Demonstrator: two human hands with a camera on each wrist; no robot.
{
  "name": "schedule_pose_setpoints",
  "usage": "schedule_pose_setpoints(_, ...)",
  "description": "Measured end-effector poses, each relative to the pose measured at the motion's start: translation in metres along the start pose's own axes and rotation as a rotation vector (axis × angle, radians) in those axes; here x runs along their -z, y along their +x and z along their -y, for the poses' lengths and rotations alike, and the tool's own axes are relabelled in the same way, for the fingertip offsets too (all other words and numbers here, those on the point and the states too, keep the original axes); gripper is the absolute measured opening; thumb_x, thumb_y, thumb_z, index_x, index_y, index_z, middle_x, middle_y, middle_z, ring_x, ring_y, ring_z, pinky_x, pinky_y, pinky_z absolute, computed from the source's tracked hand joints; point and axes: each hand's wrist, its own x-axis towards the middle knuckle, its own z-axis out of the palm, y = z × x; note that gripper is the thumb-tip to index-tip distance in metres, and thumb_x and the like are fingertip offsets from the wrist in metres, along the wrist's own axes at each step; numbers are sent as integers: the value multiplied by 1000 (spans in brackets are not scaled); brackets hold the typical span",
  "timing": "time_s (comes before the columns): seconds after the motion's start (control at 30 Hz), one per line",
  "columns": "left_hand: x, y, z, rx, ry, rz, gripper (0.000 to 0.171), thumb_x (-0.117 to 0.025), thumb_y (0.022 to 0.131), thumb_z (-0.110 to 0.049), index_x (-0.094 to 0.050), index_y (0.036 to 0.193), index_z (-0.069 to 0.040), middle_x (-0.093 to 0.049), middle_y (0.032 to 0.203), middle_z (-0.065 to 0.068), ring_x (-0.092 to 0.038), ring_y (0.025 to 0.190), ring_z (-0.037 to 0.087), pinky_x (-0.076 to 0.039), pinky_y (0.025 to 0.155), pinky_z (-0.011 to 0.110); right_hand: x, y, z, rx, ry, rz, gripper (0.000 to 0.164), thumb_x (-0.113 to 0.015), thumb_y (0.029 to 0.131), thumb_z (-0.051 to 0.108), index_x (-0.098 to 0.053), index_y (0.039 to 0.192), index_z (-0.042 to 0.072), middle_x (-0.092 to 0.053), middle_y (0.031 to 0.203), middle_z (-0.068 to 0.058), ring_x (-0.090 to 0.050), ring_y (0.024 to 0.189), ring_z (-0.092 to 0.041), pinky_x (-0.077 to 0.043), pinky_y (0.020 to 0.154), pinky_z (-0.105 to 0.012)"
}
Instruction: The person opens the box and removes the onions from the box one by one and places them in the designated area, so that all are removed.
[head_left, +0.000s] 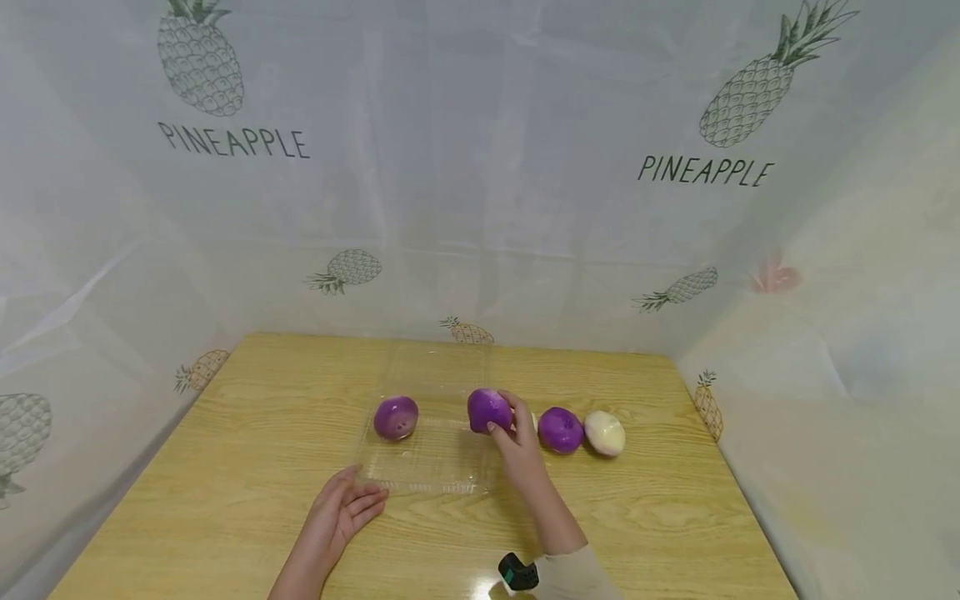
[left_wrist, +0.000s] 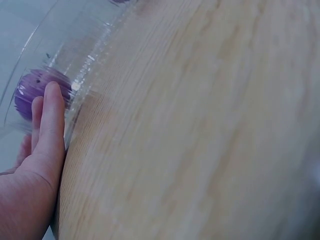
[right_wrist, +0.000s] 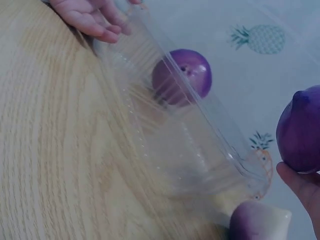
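Note:
My right hand (head_left: 517, 446) pinches a purple turnip (head_left: 489, 411) between thumb and fingers, over the right side of a clear plastic box (head_left: 450, 477) with its lid folded back. Inside the box, at the left, sits another purple turnip (head_left: 396, 417), also visible in the right wrist view (right_wrist: 182, 76). My left hand (head_left: 341, 508) lies at the box's front left corner, its fingers extended along the edge and holding nothing. Seen from the left wrist, the fingers (left_wrist: 51, 117) overlap the turnip behind the clear wall.
Right of the box stand a purple turnip (head_left: 561, 430) and one showing its white side (head_left: 604, 433). A pale one is mostly hidden behind my right hand. A pineapple-print sheet (head_left: 480, 167) hangs behind the wooden table (head_left: 247, 433). A black band (head_left: 519, 572) is near my right sleeve.

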Motion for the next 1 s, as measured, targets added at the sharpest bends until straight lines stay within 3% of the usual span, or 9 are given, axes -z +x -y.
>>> schedule_pose_setpoints(0.1,0,0,0,-3,3,7,52,-35,108,-22,-9,146,4,-60,103,12,-65,101,28,-51,95,44,8,-2,-2,-10,37,-52,48,-53,96,-1,-41,142,5,-38,143,-20,-48,123,-39,-52,93,-41)
schedule_pose_setpoints(0.23,0,0,0,-3,4,4,53,-36,108,-23,-10,145,5,-59,103,12,-65,101,28,-51,95,43,17,-5,-1,-50,151,-84,48,-48,97,-2,-37,143,4,-33,144,-24,-47,122,-46,-51,95,-49)
schedule_pose_setpoints(0.33,0,0,0,-4,-1,-1,53,-37,108,-23,-11,145,5,-59,103,12,-65,101,28,-51,95,43,24,-6,-3,-64,124,-118,48,-48,97,0,-37,144,6,-34,144,-25,-43,127,-45,-41,103,-56)
schedule_pose_setpoints(0.5,0,-1,0,-11,3,13,53,-35,108,-22,-9,145,4,-60,103,11,-65,101,28,-51,95,43,34,-9,-8,-61,30,-159,47,-49,98,2,-40,143,10,-41,144,-18,-38,133,-39,-31,109,-58)
schedule_pose_setpoints(0.63,1,-1,1,-13,0,21,54,-35,108,-21,-7,147,5,-61,103,11,-65,101,27,-51,95,43,41,-12,-11,-70,52,-177,46,-47,99,2,-38,144,8,-38,145,-19,-38,132,-38,-37,107,-52)
schedule_pose_setpoints(0.8,1,0,2,-12,4,9,55,-37,108,-22,-9,146,6,-61,103,11,-65,101,27,-52,94,42,51,-14,-15,-72,163,-192,46,-41,100,-2,-35,145,3,-31,148,-20,-42,127,-41,-53,93,-42)
schedule_pose_setpoints(1.0,1,0,1,-4,-3,9,59,-39,107,-24,-8,147,6,-62,102,11,-65,101,27,-51,95,42,62,-17,-15,-79,225,-213,45,-38,101,-5,-36,145,2,-29,149,-19,-42,125,-43,-56,88,-40)
